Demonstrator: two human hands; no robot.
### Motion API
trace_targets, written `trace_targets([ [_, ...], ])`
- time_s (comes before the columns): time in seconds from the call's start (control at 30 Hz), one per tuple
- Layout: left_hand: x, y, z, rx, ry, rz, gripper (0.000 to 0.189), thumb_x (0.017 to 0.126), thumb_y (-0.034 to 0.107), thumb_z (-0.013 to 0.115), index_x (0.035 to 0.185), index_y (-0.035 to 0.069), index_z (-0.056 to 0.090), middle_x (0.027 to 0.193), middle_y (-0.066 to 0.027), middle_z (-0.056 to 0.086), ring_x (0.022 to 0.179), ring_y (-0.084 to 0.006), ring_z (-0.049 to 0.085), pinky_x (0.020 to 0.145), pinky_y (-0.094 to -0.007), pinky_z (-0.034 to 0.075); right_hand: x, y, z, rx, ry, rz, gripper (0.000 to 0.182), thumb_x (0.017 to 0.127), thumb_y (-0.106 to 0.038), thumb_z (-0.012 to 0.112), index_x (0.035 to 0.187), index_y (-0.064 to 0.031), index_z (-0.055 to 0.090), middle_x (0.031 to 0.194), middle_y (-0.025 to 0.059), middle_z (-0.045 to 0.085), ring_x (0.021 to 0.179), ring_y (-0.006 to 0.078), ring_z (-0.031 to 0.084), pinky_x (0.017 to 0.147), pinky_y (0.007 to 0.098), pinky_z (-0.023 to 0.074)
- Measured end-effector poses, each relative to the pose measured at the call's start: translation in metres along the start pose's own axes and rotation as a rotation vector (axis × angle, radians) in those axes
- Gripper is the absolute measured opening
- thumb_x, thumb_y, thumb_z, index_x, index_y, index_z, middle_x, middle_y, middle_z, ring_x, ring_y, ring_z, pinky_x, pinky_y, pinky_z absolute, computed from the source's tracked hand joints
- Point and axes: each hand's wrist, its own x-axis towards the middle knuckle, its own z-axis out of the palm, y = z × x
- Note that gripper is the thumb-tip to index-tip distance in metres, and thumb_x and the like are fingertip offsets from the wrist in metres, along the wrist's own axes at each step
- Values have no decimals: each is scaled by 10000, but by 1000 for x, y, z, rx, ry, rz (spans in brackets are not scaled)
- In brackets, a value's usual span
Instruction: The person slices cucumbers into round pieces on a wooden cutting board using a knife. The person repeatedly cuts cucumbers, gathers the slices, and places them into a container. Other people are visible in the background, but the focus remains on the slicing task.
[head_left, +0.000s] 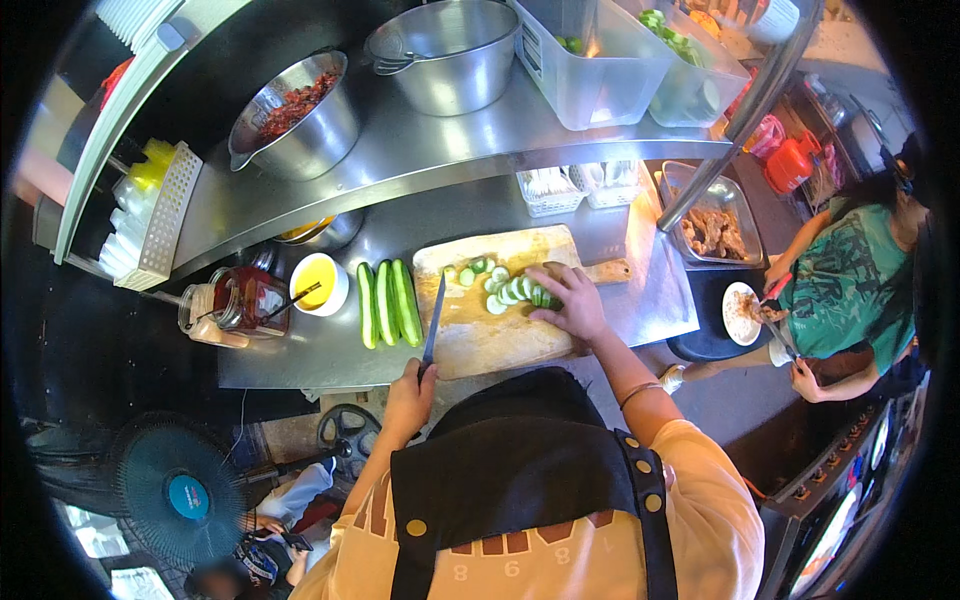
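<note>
My left hand (411, 401) is closed around the handle of a kitchen knife (435, 319), whose blade points away from me over the left part of a wooden cutting board (480, 356). Cucumber slices (504, 292) lie in a loose row mid-board, with a few more near the knife tip. The spread fingers of my right hand (574, 296) rest over the right end of that row, partly hiding it; whether they grip any slices, I cannot tell. Left of the board, several partly peeled cucumbers (388, 304) lie side by side on the steel counter (300, 367).
A steel shelf (420, 150) above the counter holds metal bowls (450, 67) and plastic tubs (592, 82). Jars (255, 300) and a white cup of yellow liquid (336, 285) stand left. At right, a person (847, 277) holds tongs near a plate. A fan (180, 491) stands lower left.
</note>
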Motion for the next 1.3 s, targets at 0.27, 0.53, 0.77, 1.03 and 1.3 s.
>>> trace_targets([
  [0.27, -5, 18, -9, -35, -59, -138, 288, 956, 282, 531, 948, -5, 514, 741, -302, 608, 748, -493, 598, 617, -518, 458, 0, 11, 25, -129, 53, -93, 493, 789, -329, 711, 1252, -245, 564, 1181, 101, 580, 926, 283, 630, 756, 390, 547],
  [0.53, 2, 0, 2, 4, 13, -25, 293, 944, 281, 552, 915, -9, 524, 728, -299, 604, 747, -491, 600, 627, -519, 460, 1, 5, 10, 172, 188, 115, 428, 726, -247, 754, 1096, -116, 584, 982, 122, 624, 878, 312, 640, 718, 389, 539],
  [0.77, 10, 12, 1, -7, -40, -23, 295, 943, 274, 553, 913, -17, 516, 780, -300, 625, 781, -492, 607, 664, -522, 481, -3, 29, 24, 754, 600, 360, 416, 718, -97, 766, 1086, -59, 575, 973, 33, 607, 865, 127, 589, 787, 268, 488],
  [1.03, 5, 18, -3, 17, -44, 0, 296, 943, 280, 558, 922, -12, 514, 777, -296, 625, 777, -498, 602, 648, -530, 464, 110, -8, -204, 35, 1019, -151, 491, 671, -144, 794, 1091, 2, 586, 965, 132, 654, 888, 233, 647, 778, 325, 513],
  [1.3, -7, 21, 7, 34, 2, 74, 295, 936, 267, 566, 974, -25, 546, 803, -306, 628, 828, -490, 605, 678, -516, 483, 228, 63, -344, -174, 423, -94, 423, 744, -272, 763, 1109, -118, 615, 1049, 54, 649, 976, 189, 617, 872, 327, 472],
])
